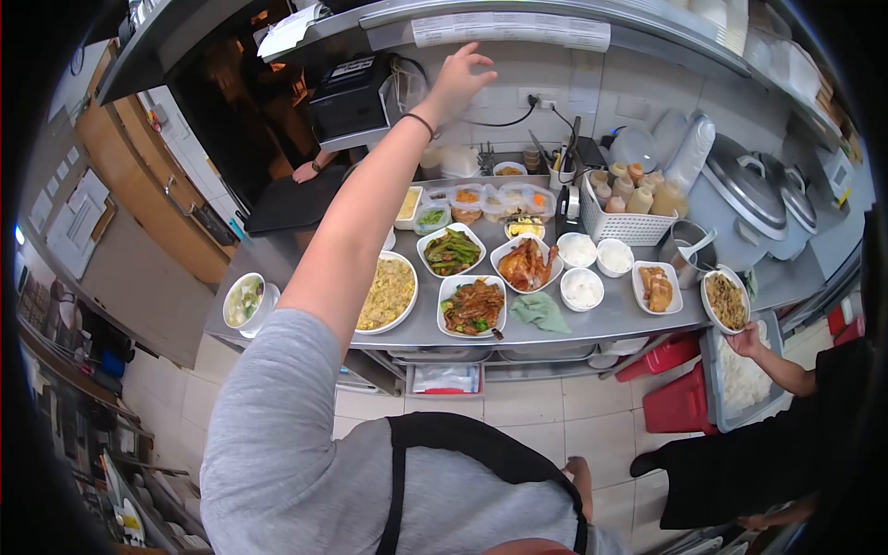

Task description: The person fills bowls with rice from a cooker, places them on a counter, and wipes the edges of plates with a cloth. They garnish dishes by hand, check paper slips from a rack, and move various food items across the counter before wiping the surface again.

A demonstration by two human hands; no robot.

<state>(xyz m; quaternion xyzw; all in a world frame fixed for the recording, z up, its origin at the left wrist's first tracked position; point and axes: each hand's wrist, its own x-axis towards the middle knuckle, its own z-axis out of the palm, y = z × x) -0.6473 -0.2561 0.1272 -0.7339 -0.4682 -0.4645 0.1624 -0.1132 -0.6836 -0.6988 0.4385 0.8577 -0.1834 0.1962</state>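
Note:
My left hand (462,83) is raised at the top centre, just below the paper strip (511,30) on the shelf edge. Its fingers are spread and hold nothing. Low beside my black apron, what seems to be part of my right hand (580,481) shows; its fingers cannot be made out. Under my raised arm is a bowl of fried rice (387,294). To its right stand dishes of green vegetables (450,252), meat with broccoli (473,306) and roast chicken (529,265). Three small bowls of white rice (582,289) sit beside a green cloth (539,313).
At right, a co-worker's hand (746,341) holds a bowl of noodles (726,301) at the counter edge. Another person's hand (305,172) rests at the back left. A soup bowl (245,302), a sauce-bottle basket (622,225) and a printer (351,97) stand around; a shelf overhangs.

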